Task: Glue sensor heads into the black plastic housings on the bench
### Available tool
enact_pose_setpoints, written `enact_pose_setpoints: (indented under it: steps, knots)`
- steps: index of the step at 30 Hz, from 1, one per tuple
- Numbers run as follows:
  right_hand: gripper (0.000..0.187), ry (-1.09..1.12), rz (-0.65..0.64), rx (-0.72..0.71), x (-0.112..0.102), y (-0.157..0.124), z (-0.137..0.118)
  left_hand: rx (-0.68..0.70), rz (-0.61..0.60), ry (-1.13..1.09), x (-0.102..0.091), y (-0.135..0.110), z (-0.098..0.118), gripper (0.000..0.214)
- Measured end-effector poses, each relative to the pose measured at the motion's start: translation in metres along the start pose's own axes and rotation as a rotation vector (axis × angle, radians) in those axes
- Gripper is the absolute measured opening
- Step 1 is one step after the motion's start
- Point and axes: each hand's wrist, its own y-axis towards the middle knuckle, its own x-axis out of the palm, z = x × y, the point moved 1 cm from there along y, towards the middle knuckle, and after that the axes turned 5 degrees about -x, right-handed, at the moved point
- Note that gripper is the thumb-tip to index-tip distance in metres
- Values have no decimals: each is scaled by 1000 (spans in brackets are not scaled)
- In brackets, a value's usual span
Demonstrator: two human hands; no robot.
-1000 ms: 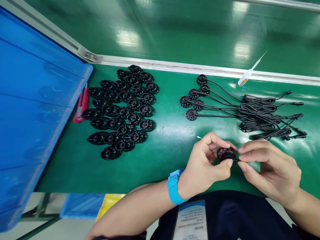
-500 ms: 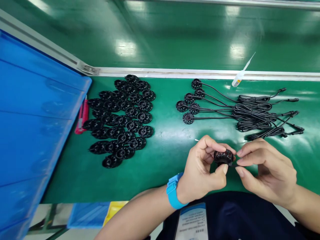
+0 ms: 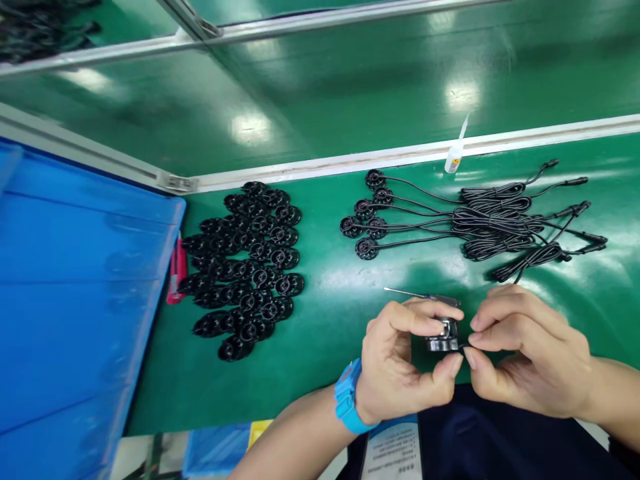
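Note:
My left hand (image 3: pixel 405 350), with a blue wrist strap (image 3: pixel 349 399), grips a round black plastic housing (image 3: pixel 443 337) between thumb and fingers. Close on its right, my right hand (image 3: pixel 525 350) pinches a thin black cable end (image 3: pixel 464 347) at the housing's lower right side. Whether that cable is joined to the housing is hidden by my fingertips. Just beyond the left fingers lies a thin screwdriver (image 3: pixel 443 300) with a dark handle, its shaft pointing left. Farther back, coiled black cables (image 3: pixel 500 223) run to several round black caps (image 3: pixel 367 248).
Many black round parts (image 3: pixel 260 277) lie grouped at left, beside a red-handled cutter (image 3: pixel 177 270) and a large blue bin (image 3: pixel 90 300). A small white glue bottle (image 3: pixel 454 157) stands by the pale rail (image 3: pixel 320 163) at the back. A badge (image 3: pixel 393 450) hangs at my front.
The housing has been turned so its side faces me, still in my left hand. My right hand keeps its pinch on the cable. The view has tilted, and the screwdriver now shows more.

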Motion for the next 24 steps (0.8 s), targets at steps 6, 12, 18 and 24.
enact_pose_setpoints:
  steps: [6, 12, 18, 24]
  knots:
    - [12, -13, -3, -25, 0, 0, 1, 46, -25, -1, -2, -1, -4, 41]
    - [12, 13, 2, -22, 3, -2, 2, 14, -52, -7, -3, 2, -2, 39]
    - [11, 30, 24, 48, 10, -8, 5, -238, -60, -196, 1, 0, -1, 41]
    - [8, -36, 21, 46, 14, -12, 8, -361, 1, -218, 2, -4, -1, 38]
